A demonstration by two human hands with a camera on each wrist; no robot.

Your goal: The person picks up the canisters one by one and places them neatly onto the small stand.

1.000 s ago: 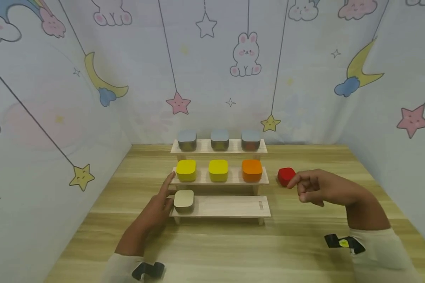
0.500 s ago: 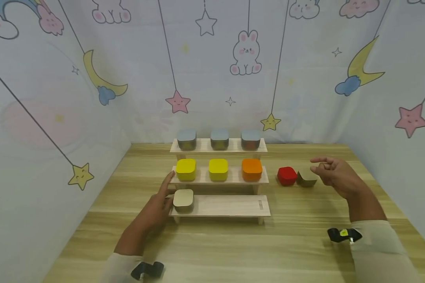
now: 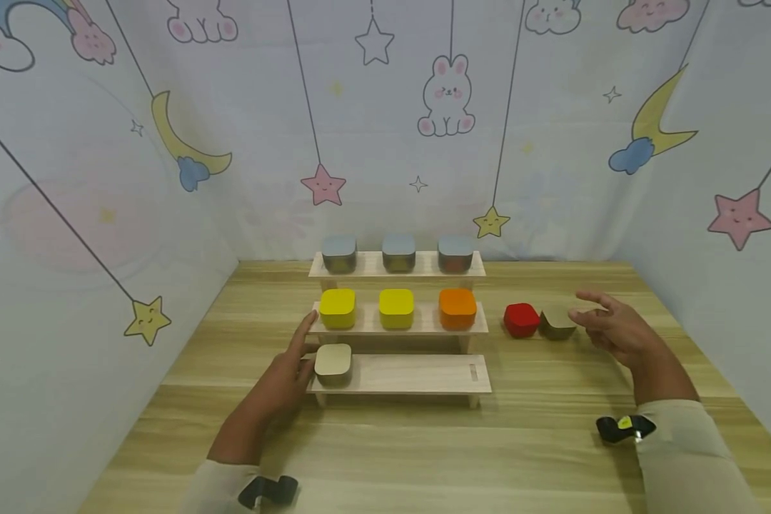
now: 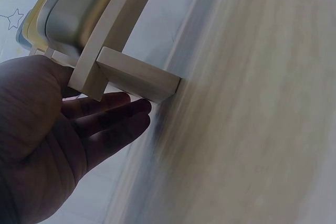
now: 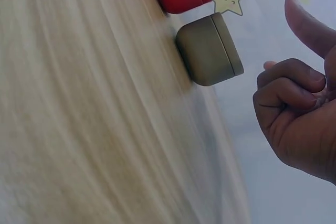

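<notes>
My left hand [image 3: 288, 371] touches the left end of a three-step wooden rack [image 3: 411, 375], its fingers extended along the ends of the steps. Beside it on the lowest step stands a cream rounded-square box [image 3: 333, 363]; the left wrist view shows this lidded box [image 4: 79, 14] near the hand. To the right of the rack, a red box [image 3: 521, 320] and an olive-gold box [image 3: 557, 325] stand side by side on the table. My right hand [image 3: 617, 332] hovers just right of the gold box, holding nothing. In the right wrist view the lower fingers are curled and one digit is extended.
On the middle step stand two yellow boxes, left [image 3: 338, 309] and centre [image 3: 396, 309], and an orange box [image 3: 457, 309] at right. Grey-topped boxes [image 3: 399, 254] line the top step. Patterned cloth walls [image 3: 385, 143] enclose the wood-grain table [image 3: 385, 457].
My right hand has moved up and right, away from the red box, uncovering the gold box beside it. Its fingers have then parted slightly. The left hand keeps its place.
</notes>
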